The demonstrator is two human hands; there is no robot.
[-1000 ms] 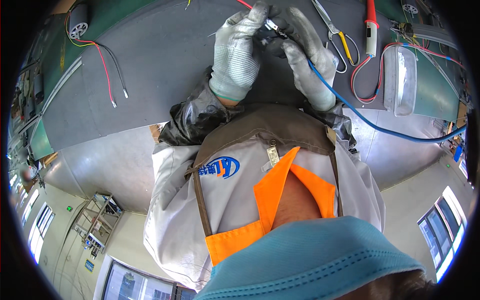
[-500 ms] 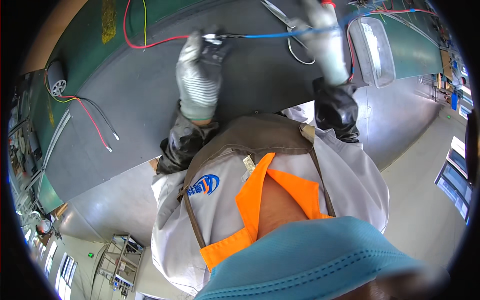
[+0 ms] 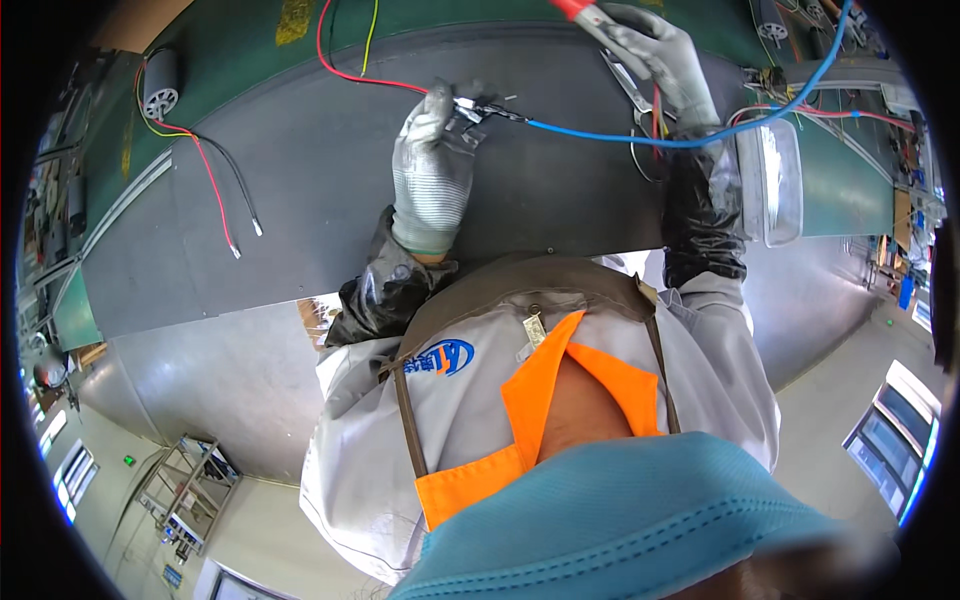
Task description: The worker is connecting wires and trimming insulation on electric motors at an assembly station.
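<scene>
My left hand, in a grey-white glove, is closed on the end of a red wire. At its fingertips shiny metal meets the black-sleeved end of a blue cable. That cable sweeps right, crossing my right forearm, then rises. My gloved right hand is closed at the top edge on a red-ended object, mostly out of view, so its kind is hidden. Scissors lie beside and partly behind the right hand.
A small grey motor with red, black and yellow-green leads stands far left on the dark mat. At right is a clear plastic bin holding white pieces. Red wires and another motor lie beyond it.
The view has shifted, so the bench sits lower and farther right at the motor. My right hand has moved up and away with the red-ended object. The left hand keeps its hold.
</scene>
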